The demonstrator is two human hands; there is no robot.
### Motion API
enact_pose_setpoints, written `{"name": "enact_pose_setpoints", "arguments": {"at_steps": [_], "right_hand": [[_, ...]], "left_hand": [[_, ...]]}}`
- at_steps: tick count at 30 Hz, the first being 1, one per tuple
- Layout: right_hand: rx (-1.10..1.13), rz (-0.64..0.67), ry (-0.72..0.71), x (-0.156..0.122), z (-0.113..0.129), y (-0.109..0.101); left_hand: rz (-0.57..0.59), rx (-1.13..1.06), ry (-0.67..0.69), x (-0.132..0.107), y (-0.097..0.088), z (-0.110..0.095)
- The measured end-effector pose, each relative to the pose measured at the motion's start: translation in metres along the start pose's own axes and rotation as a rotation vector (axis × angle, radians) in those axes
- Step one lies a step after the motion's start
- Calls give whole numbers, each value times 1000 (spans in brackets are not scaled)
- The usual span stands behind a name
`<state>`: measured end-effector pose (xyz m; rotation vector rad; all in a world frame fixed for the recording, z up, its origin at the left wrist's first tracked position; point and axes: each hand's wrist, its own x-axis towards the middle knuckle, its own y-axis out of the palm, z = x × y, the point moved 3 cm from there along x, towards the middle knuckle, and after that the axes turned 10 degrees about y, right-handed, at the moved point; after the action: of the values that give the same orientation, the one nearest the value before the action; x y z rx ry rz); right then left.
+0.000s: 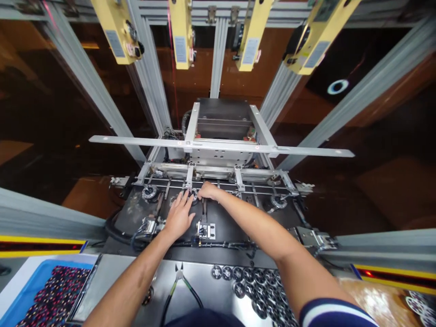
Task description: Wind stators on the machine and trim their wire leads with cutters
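My left hand [180,212] lies palm down over the black machine bed, fingers stretched out, their tips at the left side of a small wheel-like round part [195,194]. From the right, my right hand [208,191] reaches the same part with its fingers curled and closed at its edge; the fingertips are partly hidden. Similar round parts sit in the fixture further left [150,194] and further right [278,201]. Just below my hands is a small metal clamp block [206,230] on the bed.
Diagonal cutters [179,274] and several loose round parts [248,275] lie on the metal shelf in front. A blue tray [25,284] of dark parts stands at left. A long metal bar [221,146] spans above the bed; yellow laser units [181,36] hang overhead. Yellow-edged sensor bars [397,278] flank both sides.
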<state>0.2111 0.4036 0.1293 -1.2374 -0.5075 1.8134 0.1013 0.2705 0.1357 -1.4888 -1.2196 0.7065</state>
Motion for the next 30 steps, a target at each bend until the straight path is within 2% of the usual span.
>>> {"name": "enact_pose_setpoints", "arguments": {"at_steps": [3, 6, 16, 20, 23, 26, 28, 30], "right_hand": [[75, 14, 92, 9, 0, -7], [142, -15, 121, 10, -3, -14], [314, 77, 30, -4, -2, 5], [294, 63, -18, -9, 4, -2], [260, 14, -102, -29, 6, -15], [226, -37, -229, -65, -18, -35], [200, -67, -285, -91, -51, -54], [174, -131, -269, -111, -94, -76]], "left_hand": [[15, 19, 18, 1, 2, 0], [32, 44, 32, 1, 1, 0], [139, 132, 30, 1, 0, -4], [181, 171, 22, 1, -3, -7], [206, 192, 16, 1, -5, -8], [221, 197, 11, 1, -6, -7], [226, 189, 12, 1, -7, -5], [224, 177, 15, 0, -9, -4]]}}
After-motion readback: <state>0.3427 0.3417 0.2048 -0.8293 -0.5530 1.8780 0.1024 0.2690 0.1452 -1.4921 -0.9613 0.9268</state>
